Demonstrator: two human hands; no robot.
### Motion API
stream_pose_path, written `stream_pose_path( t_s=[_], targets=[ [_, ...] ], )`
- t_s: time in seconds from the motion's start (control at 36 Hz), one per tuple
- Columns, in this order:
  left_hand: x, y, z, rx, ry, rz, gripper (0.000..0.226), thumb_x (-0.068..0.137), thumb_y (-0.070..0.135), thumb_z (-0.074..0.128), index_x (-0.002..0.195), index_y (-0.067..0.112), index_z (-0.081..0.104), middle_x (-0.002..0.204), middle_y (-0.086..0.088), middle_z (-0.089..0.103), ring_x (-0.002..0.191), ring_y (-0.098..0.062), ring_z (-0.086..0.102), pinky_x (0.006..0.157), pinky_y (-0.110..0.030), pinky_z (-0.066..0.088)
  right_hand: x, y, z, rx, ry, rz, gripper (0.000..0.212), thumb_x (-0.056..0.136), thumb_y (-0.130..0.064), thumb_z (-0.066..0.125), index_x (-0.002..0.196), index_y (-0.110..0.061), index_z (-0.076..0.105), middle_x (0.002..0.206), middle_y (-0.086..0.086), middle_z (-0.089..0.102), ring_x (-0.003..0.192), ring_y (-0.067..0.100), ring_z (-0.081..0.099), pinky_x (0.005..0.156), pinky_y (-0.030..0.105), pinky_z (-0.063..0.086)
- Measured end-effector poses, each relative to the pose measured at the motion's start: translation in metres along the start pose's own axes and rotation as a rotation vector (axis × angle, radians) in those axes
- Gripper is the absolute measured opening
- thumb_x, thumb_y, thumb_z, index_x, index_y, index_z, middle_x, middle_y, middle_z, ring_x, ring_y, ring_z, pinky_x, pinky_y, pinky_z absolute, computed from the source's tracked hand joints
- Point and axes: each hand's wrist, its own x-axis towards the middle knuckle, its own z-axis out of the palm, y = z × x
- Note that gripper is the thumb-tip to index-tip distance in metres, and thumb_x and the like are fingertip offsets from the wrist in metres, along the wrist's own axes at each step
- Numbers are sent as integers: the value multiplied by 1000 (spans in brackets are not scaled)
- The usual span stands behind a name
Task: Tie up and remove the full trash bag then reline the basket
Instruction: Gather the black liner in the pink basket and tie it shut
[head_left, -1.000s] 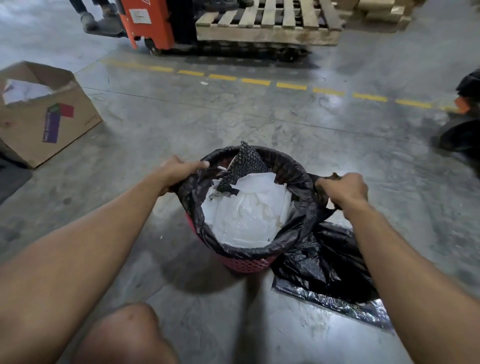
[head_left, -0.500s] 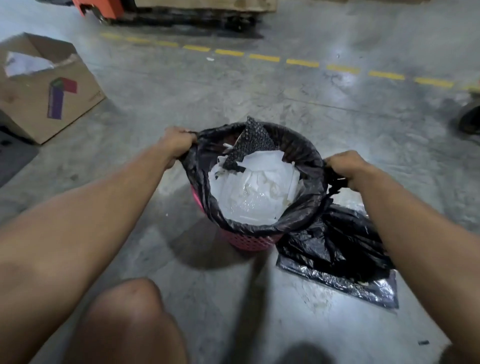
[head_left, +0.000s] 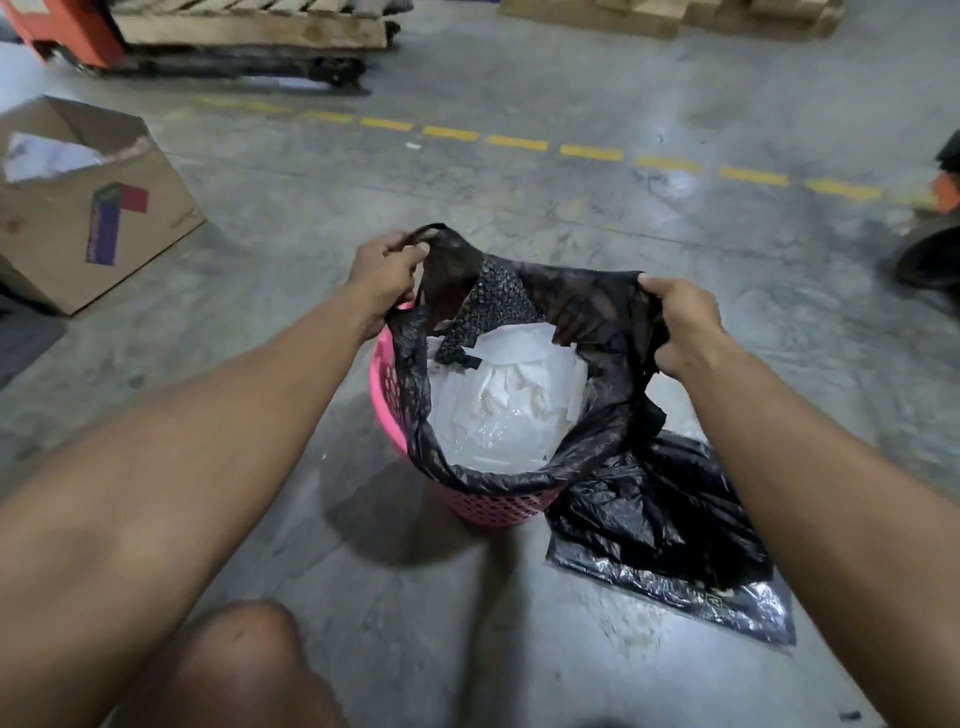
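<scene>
In the middle of the frame, the left hand (head_left: 382, 273) and right hand (head_left: 680, 332) are each gripping an edge of the black trash bag (head_left: 597, 332), lifting it off the pink basket (head_left: 387, 384). Tying seems next: the edges need bringing together. A spare bag (head_left: 660, 525) is lying lower right.

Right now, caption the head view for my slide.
Left hand and right hand lift the full black trash bag's edges above the pink basket.
</scene>
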Motion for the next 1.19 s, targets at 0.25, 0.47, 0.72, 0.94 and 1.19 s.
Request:
stream_pose_path(
  t_s=[0.25,0.47,0.72,0.94,1.19],
  targets=[
    [-30,3,-56,178,-9,23,20,94,18,54,83,15,70,41,11,35,38,-10,25,40,-18,17,-10,12,-66,-394,-124,-172,34,69,-33,87,86,-9,69,81,6,69,72,23,66,71,34,53],
    [-78,-21,-118,492,-294,-195,24,100,25,59,81,13,67,62,-5,45,52,-12,45,52,-24,35,-43,19,-111,-1258,-290,29,12,77,-15,84,74,-5,77,68,13,70,61,24,57,53,27,40],
    [-90,18,-130,-194,-229,-234,15,79,36,75,78,22,69,82,3,68,79,-11,69,79,-27,52,-82,-36,-138,-363,-294,-95,65,52,-45,89,100,-4,72,81,3,76,78,12,68,70,20,58],
    [-111,43,-67,-217,-487,-154,23,98,32,55,118,28,66,92,0,67,89,-22,71,91,-44,56,-101,-39,-73,-169,-306,94,20,100,-28,55,86,-18,65,74,6,67,65,18,63,61,31,61],
    [-130,26,-114,155,-549,-190,82,60,59,87,122,9,67,76,-5,62,70,-16,62,66,-28,58,-118,-19,-113,-863,-445,-61,35,77,-32,84,64,-8,61,54,9,50,52,19,45,51,26,30]
  ],
)
